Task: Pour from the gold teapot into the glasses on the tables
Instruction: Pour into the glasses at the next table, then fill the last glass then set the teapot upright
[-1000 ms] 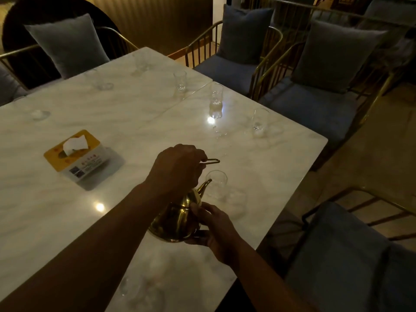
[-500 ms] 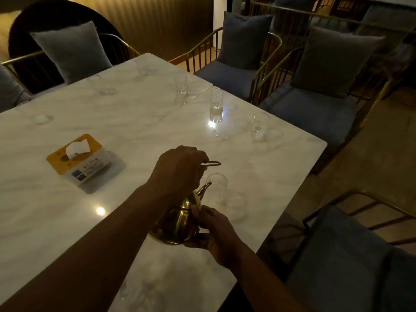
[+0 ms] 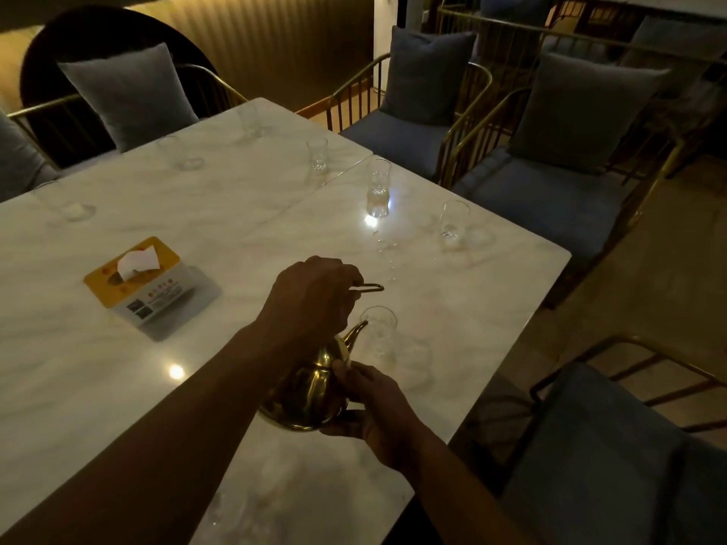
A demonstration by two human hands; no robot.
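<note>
The gold teapot [image 3: 305, 395] hangs tilted above the marble table [image 3: 464, 293], its spout over the rim of a clear glass [image 3: 379, 336]. My left hand [image 3: 314, 295] grips the teapot's wire handle from above. My right hand [image 3: 371, 405] holds the pot's body and base from the right side. Farther off stand a taller glass [image 3: 378, 188], a glass [image 3: 452, 220] near the right edge and a small glass [image 3: 317, 154] on the adjoining table. Whether liquid is flowing cannot be seen in the dim light.
A yellow tissue box [image 3: 137, 279] lies left of my hands. Faint glasses [image 3: 74, 204] stand along the far left table edge. Grey cushioned chairs with gold frames [image 3: 550, 182] ring the tables; another chair [image 3: 613, 458] is close at the right.
The teapot stays tilted over the same glass, both hands holding as before. The view has shifted slightly downward.
</note>
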